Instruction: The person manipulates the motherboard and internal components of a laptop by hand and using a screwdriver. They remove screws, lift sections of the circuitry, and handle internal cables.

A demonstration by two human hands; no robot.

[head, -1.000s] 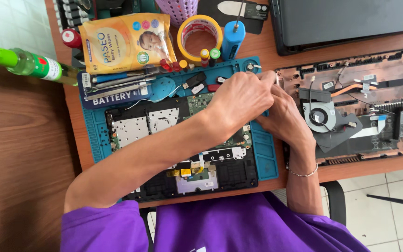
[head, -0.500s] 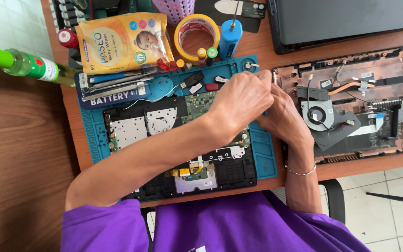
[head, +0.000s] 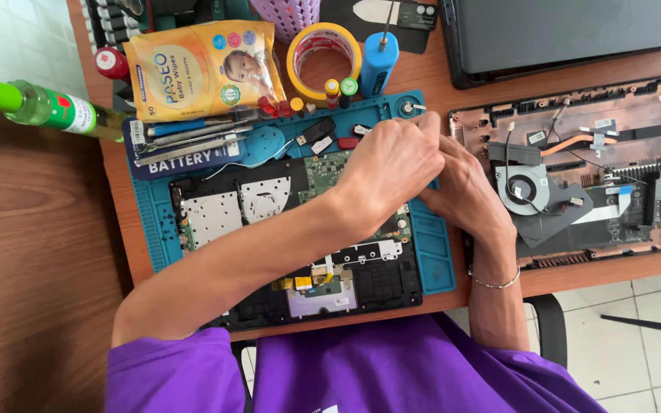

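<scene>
Since half a second earlier, the left hand (head: 392,172) and right hand (head: 464,191) had barely shifted, staying pressed together over the upper right corner of the opened black laptop base with its green circuit board (head: 323,172), which lay on the blue silicone repair mat (head: 434,252) on the brown wooden desk (head: 40,229). Both hands' fingers were curled closed, but what they pinched was hidden. A second, brown laptop shell with a round fan (head: 525,187) lay just right of the hands.
</scene>
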